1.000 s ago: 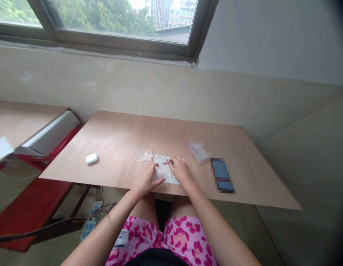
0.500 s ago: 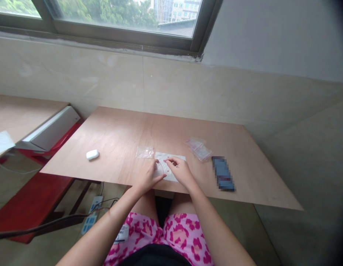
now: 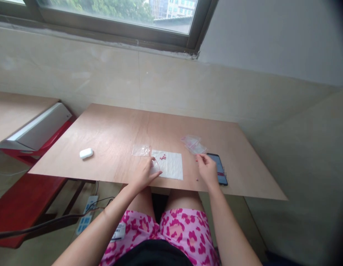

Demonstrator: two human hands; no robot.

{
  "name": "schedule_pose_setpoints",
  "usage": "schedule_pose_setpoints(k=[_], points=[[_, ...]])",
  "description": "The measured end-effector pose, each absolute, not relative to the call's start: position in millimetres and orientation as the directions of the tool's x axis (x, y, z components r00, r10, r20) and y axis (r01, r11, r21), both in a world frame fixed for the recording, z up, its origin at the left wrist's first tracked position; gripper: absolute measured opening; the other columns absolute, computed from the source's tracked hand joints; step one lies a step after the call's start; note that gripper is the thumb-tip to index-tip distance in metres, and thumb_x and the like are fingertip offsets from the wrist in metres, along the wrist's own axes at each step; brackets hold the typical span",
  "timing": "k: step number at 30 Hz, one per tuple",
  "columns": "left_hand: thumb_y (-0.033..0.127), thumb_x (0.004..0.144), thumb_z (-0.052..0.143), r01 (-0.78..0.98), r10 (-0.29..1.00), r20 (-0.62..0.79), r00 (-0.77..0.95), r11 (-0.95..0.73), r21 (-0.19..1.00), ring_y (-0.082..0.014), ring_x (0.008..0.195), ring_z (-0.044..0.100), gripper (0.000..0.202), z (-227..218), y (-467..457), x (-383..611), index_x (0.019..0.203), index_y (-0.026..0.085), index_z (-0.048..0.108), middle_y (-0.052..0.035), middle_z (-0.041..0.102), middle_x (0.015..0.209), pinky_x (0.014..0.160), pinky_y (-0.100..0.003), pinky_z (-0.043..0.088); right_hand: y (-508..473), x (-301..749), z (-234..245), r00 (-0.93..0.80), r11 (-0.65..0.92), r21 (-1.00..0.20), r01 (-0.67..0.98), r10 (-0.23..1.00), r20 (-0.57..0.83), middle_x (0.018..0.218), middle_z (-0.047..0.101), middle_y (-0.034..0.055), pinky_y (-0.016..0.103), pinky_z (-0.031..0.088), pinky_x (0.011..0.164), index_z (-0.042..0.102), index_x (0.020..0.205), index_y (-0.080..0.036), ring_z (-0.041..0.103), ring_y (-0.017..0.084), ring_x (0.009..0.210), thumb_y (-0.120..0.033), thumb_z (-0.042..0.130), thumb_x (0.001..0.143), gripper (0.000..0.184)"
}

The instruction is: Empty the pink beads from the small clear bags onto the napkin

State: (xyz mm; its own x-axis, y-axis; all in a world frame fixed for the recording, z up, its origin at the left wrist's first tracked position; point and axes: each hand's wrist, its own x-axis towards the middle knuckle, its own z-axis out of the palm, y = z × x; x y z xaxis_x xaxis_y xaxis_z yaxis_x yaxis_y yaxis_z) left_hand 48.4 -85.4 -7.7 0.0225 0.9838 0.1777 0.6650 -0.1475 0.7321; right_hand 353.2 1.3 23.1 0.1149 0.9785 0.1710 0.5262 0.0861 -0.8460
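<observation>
Over at the left of the bench [image 3: 110, 136], a white earbud case [image 3: 86, 153] is sitting, and a flat clear plastic bag [image 3: 140, 150] is lying just beyond the left hand [image 3: 143, 174]. That hand's fingers [image 3: 153, 163] are pinching a small clear bag [image 3: 157, 167] at the lower middle of the frame, right on the edge of a white sheet [image 3: 171, 166]. The film looks thin, soft and slippery, so the edge by its seal is probably the surest hold. Tiny red beads [image 3: 163, 157] are lying on the sheet, looking light and apt to roll. Further right, a stack of clear bags [image 3: 194, 145] is lying near the right hand [image 3: 207, 170], whose fingers [image 3: 200, 159] are pressed together; whether they are holding anything, I cannot tell. That hand has moved off the sheet since the earlier view and is now hovering beside a phone [image 3: 219, 169].
</observation>
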Motion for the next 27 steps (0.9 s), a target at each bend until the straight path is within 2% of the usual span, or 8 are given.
schedule_pose_setpoints(k=[2, 6, 8, 11, 16, 22, 25, 27], points=[[0.041, 0.087, 0.076, 0.667, 0.983, 0.179, 0.033, -0.154, 0.729, -0.0267, 0.090, 0.065, 0.050, -7, -85, 48, 0.127, 0.021, 0.053, -0.0052, 0.064, 0.098, 0.082, -0.041, 0.053, -3, 387, 29, 0.112, 0.061, -0.782, 0.621, 0.980, 0.165, 0.086, 0.075, 0.0111, 0.032, 0.050, 0.064, 0.074, 0.104, -0.014, 0.064, 0.021, 0.065, -0.051, 0.053, 0.092, 0.044], [0.041, 0.087, 0.076, 0.664, 0.982, 0.186, 0.041, -0.166, 0.729, -0.0269, 0.092, 0.065, 0.051, -7, -85, 49, 0.128, 0.021, 0.052, -0.0065, 0.064, 0.102, 0.082, -0.041, 0.053, -39, 429, 19, -0.040, 0.027, -0.546, 0.837, 0.999, -0.012, 0.080, 0.070, 0.0067, 0.032, 0.051, 0.067, 0.073, 0.102, -0.018, 0.065, 0.021, 0.066, -0.036, 0.060, 0.087, 0.027], [0.042, 0.088, 0.075, 0.668, 0.981, 0.190, 0.039, -0.167, 0.725, -0.0271, 0.092, 0.065, 0.051, -7, -85, 49, 0.128, 0.022, 0.051, -0.0066, 0.064, 0.102, 0.082, -0.041, 0.053, -62, 437, 5, -0.083, 0.067, -0.468, 0.881, 0.996, -0.015, 0.095, 0.070, 0.0105, 0.033, 0.054, 0.076, 0.072, 0.106, -0.016, 0.068, 0.022, 0.075, -0.027, 0.062, 0.084, 0.026], [0.043, 0.090, 0.073, 0.671, 0.980, 0.191, 0.059, -0.181, 0.719, -0.0271, 0.092, 0.065, 0.049, -5, -87, 49, 0.128, 0.022, 0.050, -0.0061, 0.063, 0.101, 0.083, -0.042, 0.053, -87, 441, -13, -0.087, 0.096, -0.409, 0.908, 0.995, 0.040, 0.109, 0.066, 0.0159, 0.037, 0.056, 0.083, 0.070, 0.109, -0.015, 0.070, 0.024, 0.085, -0.019, 0.053, 0.090, 0.026], [0.043, 0.090, 0.072, 0.673, 0.983, 0.167, 0.081, -0.177, 0.718, -0.0271, 0.091, 0.064, 0.048, 1, -90, 50, 0.127, 0.022, 0.051, -0.0053, 0.063, 0.099, 0.081, -0.042, 0.052, -87, 444, -16, -0.127, 0.154, -0.370, 0.916, 0.987, 0.098, 0.102, 0.068, 0.0145, 0.038, 0.055, 0.086, 0.071, 0.102, -0.016, 0.070, 0.026, 0.089, -0.018, 0.046, 0.095, 0.025], [0.045, 0.089, 0.072, 0.657, 0.983, 0.163, 0.078, -0.174, 0.734, -0.0271, 0.092, 0.065, 0.050, 3, -92, 49, 0.129, 0.023, 0.051, -0.0074, 0.066, 0.105, 0.081, -0.041, 0.053, -79, 445, -6, -0.104, 0.131, -0.328, 0.936, 0.990, 0.100, 0.090, 0.070, 0.0123, 0.036, 0.053, 0.079, 0.070, 0.090, -0.016, 0.069, 0.026, 0.081, -0.019, 0.047, 0.093, 0.023], [0.044, 0.088, 0.073, 0.643, 0.982, 0.173, 0.080, -0.184, 0.744, -0.0271, 0.093, 0.066, 0.050, 4, -92, 50, 0.128, 0.023, 0.052, -0.0071, 0.066, 0.102, 0.082, -0.041, 0.053, -78, 438, 6, -0.070, 0.095, -0.398, 0.913, 0.994, 0.079, 0.082, 0.071, 0.0093, 0.035, 0.051, 0.073, 0.069, 0.084, -0.018, 0.068, 0.025, 0.075, -0.025, 0.051, 0.092, 0.021], [0.043, 0.087, 0.074, 0.637, 0.979, 0.186, 0.078, -0.193, 0.747, -0.0273, 0.094, 0.066, 0.052, 5, -92, 51, 0.129, 0.023, 0.052, -0.0073, 0.066, 0.103, 0.084, -0.041, 0.054, -76, 422, 19, -0.054, 0.076, -0.514, 0.854, 0.997, 0.057, 0.079, 0.072, 0.0074, 0.034, 0.051, 0.071, 0.070, 0.084, -0.019, 0.068, 0.024, 0.072, -0.033, 0.055, 0.092, 0.022]])
